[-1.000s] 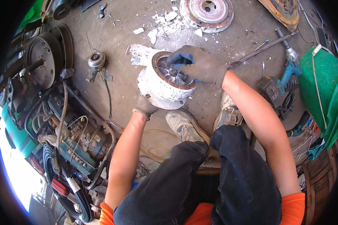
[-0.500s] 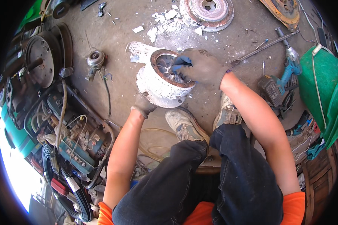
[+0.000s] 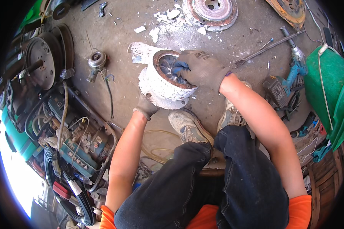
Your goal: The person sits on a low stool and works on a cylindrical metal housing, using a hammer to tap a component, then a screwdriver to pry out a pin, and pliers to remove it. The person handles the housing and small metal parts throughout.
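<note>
A white-coated metal pump housing (image 3: 150, 84) rests tilted on the concrete, with a rusty round rim and a side outlet pointing to the upper left. Inside its mouth sits a shiny bladed impeller (image 3: 166, 68). My gloved left hand (image 3: 146, 107) grips the housing by its lower-left flange; its fingers pass out of sight underneath. At the right side of the mouth is my right hand (image 3: 202, 68), also gloved, its blue fingertips curled in against the impeller's blades. The palm hides part of the rim.
White flakes (image 3: 168, 21) are scattered beyond the housing, beside a round flanged disc (image 3: 212, 11). Rightward lie a long metal bar (image 3: 269, 49), a teal cordless tool (image 3: 294, 72) and a green sheet (image 3: 326, 91). Machine parts and an engine (image 3: 80, 152) crowd the left.
My right hand has shifted slightly left and turned a little at the mouth, its fingers still curled inside. The left hand and the housing have stayed nearly in place.
</note>
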Action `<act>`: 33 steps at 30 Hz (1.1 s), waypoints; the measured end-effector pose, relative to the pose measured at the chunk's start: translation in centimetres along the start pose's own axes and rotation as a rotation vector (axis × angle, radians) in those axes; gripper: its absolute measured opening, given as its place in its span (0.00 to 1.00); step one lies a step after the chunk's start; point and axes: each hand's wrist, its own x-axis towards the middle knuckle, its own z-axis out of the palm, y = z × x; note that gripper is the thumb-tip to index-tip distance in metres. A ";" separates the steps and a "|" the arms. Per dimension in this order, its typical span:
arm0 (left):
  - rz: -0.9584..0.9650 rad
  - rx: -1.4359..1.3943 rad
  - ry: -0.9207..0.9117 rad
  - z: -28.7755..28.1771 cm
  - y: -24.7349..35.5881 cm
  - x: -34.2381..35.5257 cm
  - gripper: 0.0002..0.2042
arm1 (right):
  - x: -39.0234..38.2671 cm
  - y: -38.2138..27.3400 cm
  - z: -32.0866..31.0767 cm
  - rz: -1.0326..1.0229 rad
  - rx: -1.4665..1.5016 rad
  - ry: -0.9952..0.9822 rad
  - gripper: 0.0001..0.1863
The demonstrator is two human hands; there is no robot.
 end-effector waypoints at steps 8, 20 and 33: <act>-0.092 -0.192 -0.061 -0.1 -0.1 -0.2 0.36 | -0.1 1.4 -0.2 0.011 0.283 0.044 0.16; -0.122 -0.337 -0.041 0.3 -0.5 -0.1 0.35 | -0.1 1.2 -0.4 -0.004 0.211 -0.013 0.19; -0.129 -0.284 -0.048 0.3 -0.6 -0.1 0.33 | 0.5 0.2 -0.2 0.011 -0.010 -0.068 0.19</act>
